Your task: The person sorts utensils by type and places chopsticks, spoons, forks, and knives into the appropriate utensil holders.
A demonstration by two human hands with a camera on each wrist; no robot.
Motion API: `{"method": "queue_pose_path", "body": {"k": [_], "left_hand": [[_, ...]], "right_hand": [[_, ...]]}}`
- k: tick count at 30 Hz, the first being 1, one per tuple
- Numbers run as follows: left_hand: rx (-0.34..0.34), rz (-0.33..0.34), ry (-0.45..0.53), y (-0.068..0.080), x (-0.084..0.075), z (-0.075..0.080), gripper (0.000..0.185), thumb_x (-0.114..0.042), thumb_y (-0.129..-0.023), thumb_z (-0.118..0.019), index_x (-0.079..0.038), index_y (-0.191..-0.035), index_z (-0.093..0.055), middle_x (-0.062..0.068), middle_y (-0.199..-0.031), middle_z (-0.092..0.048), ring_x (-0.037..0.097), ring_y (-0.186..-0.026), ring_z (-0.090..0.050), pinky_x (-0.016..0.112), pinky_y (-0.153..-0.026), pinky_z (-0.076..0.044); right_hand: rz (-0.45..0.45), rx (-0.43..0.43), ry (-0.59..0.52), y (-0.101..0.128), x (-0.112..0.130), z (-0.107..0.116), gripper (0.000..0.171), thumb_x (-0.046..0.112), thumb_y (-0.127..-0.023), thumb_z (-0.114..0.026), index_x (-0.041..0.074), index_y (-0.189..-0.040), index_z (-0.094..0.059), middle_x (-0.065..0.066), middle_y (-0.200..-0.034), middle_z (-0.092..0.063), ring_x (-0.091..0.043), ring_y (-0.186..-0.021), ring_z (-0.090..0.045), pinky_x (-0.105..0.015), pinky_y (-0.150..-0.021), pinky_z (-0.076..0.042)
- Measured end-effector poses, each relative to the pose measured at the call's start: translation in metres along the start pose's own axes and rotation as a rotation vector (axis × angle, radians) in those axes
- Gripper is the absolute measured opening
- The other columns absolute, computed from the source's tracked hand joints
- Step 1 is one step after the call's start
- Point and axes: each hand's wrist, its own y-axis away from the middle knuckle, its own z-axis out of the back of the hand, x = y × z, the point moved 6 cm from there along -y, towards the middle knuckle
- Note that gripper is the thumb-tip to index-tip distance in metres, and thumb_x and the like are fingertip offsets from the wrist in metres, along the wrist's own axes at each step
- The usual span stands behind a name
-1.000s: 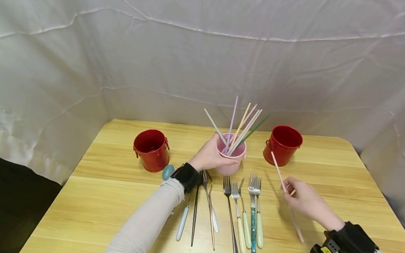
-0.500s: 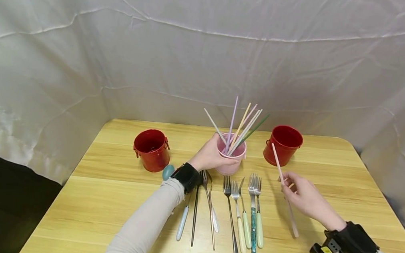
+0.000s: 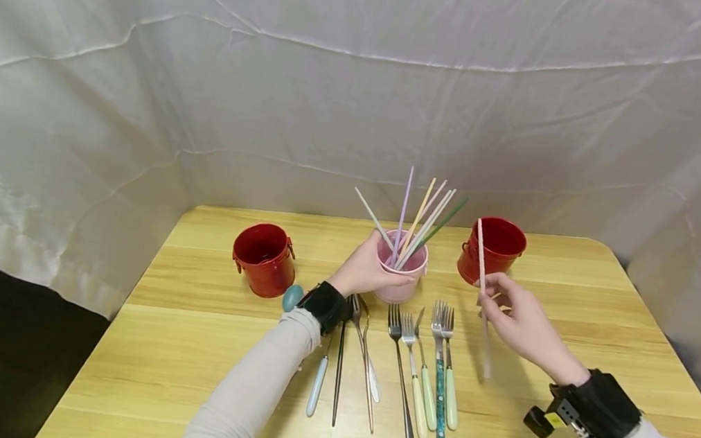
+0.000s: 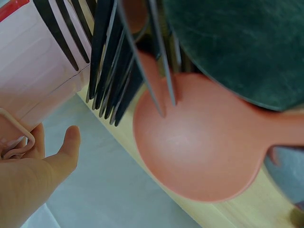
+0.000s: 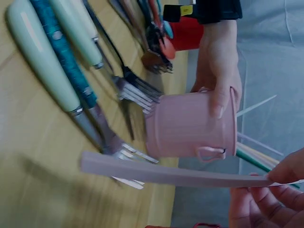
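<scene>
My left hand holds a small pink bucket by its side, the thumb lying near the rim in the right wrist view. Several thin straws in purple, yellow, pink, white and green stick up out of it. To the right, my right hand pinches one pale pink straw between thumb and fingers, above the table. The straw stands nearly upright, and its top overlaps a red bucket in the head view. In the right wrist view the straw crosses in front of the pink bucket.
Several forks and knives lie in front of the pink bucket. Another red bucket stands at the left beside a teal rounded thing. An orange spoon and a dark green rounded thing show under my left wrist.
My right hand has moved left and away from me, lifting the pink straw and turning it more upright. The left hand stays on the pink bucket.
</scene>
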Motion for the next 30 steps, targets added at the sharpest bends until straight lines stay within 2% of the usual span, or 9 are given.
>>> {"method": "queue_pose_path", "body": {"k": [5, 11, 15, 20, 26, 30], "left_hand": [[0.005, -0.003, -0.002, -0.001, 0.001, -0.001, 0.088, -0.016, -0.073, -0.091, -0.007, -0.145, -0.041, 0.011, -0.138, -0.059, 0.028, -0.131, -0.056, 0.049, -0.116, -0.042], [0.007, -0.009, -0.036, -0.002, 0.003, -0.002, 0.091, -0.016, -0.072, -0.091, -0.004, -0.145, -0.038, 0.012, -0.139, -0.058, 0.028, -0.129, -0.057, 0.047, -0.115, -0.044], [0.005, 0.006, -0.027, -0.001, 0.003, -0.001, 0.091, -0.015, -0.072, -0.091, -0.004, -0.146, -0.038, 0.012, -0.138, -0.058, 0.03, -0.13, -0.056, 0.05, -0.115, -0.043], [0.005, 0.013, -0.037, -0.001, 0.002, 0.0, 0.091, -0.017, -0.072, -0.091, -0.004, -0.145, -0.037, 0.013, -0.138, -0.058, 0.03, -0.129, -0.057, 0.051, -0.114, -0.044], [0.004, 0.017, -0.015, -0.001, 0.002, 0.0, 0.09, -0.016, -0.072, -0.091, -0.008, -0.144, -0.038, 0.011, -0.138, -0.058, 0.029, -0.129, -0.057, 0.05, -0.115, -0.043], [0.002, 0.0, -0.004, -0.001, 0.001, 0.0, 0.091, -0.014, -0.071, -0.092, -0.009, -0.145, -0.038, 0.011, -0.139, -0.058, 0.03, -0.129, -0.057, 0.05, -0.115, -0.043]], "right_hand": [[0.026, -0.052, -0.069, -0.015, 0.009, 0.003, 0.016, -0.001, -0.099, -0.056, -0.004, -0.115, -0.058, -0.016, -0.093, -0.069, 0.0, -0.073, -0.065, -0.016, -0.068, -0.057], [0.061, -0.165, -0.13, -0.036, 0.022, 0.012, 0.016, 0.0, -0.1, -0.057, -0.004, -0.116, -0.058, -0.012, -0.095, -0.067, 0.0, -0.078, -0.067, -0.012, -0.073, -0.057], [0.132, -0.267, -0.136, -0.051, 0.036, 0.017, 0.019, 0.001, -0.099, -0.057, -0.004, -0.118, -0.059, -0.016, -0.097, -0.067, 0.001, -0.082, -0.066, -0.007, -0.08, -0.053], [0.216, -0.374, -0.141, -0.065, 0.053, 0.02, 0.022, 0.0, -0.099, -0.058, -0.005, -0.121, -0.058, -0.018, -0.098, -0.066, 0.001, -0.083, -0.064, -0.005, -0.08, -0.052], [0.285, -0.419, -0.205, -0.08, 0.064, 0.016, 0.023, -0.004, -0.097, -0.059, -0.01, -0.12, -0.057, -0.02, -0.099, -0.064, 0.003, -0.083, -0.063, -0.006, -0.079, -0.053], [0.298, -0.431, -0.228, -0.089, 0.063, 0.009, 0.023, -0.004, -0.096, -0.061, -0.011, -0.118, -0.057, -0.023, -0.101, -0.065, 0.003, -0.085, -0.064, -0.006, -0.079, -0.053]]}}
